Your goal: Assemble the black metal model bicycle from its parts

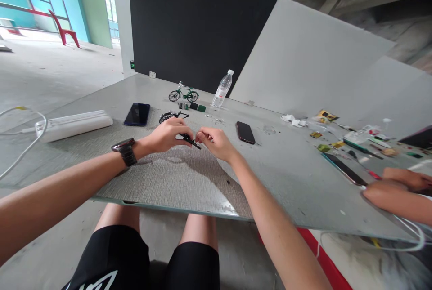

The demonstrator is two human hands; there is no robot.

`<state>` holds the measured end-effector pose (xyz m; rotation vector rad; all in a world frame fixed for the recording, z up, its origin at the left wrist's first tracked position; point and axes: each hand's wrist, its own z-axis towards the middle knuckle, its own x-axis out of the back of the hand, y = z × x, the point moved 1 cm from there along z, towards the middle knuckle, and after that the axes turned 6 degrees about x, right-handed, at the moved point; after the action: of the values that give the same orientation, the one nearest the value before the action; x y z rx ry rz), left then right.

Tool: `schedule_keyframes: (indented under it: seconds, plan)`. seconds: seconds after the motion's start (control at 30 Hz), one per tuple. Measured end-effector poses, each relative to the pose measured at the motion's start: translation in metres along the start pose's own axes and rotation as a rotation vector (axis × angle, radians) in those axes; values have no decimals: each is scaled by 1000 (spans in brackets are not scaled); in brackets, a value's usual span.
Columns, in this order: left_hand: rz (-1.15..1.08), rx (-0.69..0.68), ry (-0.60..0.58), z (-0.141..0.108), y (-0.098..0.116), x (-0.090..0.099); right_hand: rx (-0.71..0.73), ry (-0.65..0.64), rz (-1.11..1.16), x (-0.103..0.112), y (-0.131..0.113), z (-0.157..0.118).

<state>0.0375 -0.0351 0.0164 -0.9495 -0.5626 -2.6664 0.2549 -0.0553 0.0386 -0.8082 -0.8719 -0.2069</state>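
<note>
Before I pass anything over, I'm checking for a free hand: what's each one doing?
Left hand: closed, holding a small black part.
Right hand: curled at that part's end; grip cannot be told.

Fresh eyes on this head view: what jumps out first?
Probably the two bare hands in the middle: the left hand holds a small dark part, with the right hand's fingers close by it. Just beyond them on the table, a little green bike stands to the left of a clear bottle. Behind, a big black panel fills the upper middle of the view.
</note>
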Motion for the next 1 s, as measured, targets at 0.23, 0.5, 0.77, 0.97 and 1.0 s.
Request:
schedule_keyframes:
  seconds: [0.23,0.5,0.77,0.97,1.0]
  plan:
    - [9,0,3,0,0,0,7,20,-20,0,0,0]
    - [7,2,6,-1,0,0,-2,20,-36,0,1,0]
    - [6,14,-2,0,0,1,-18,22,-28,0,-1,1]
    - [5,7,9,0,0,0,-23,34,-12,0,-1,1]
    - [5,5,9,0,0,0,-22,35,-11,0,-1,1]
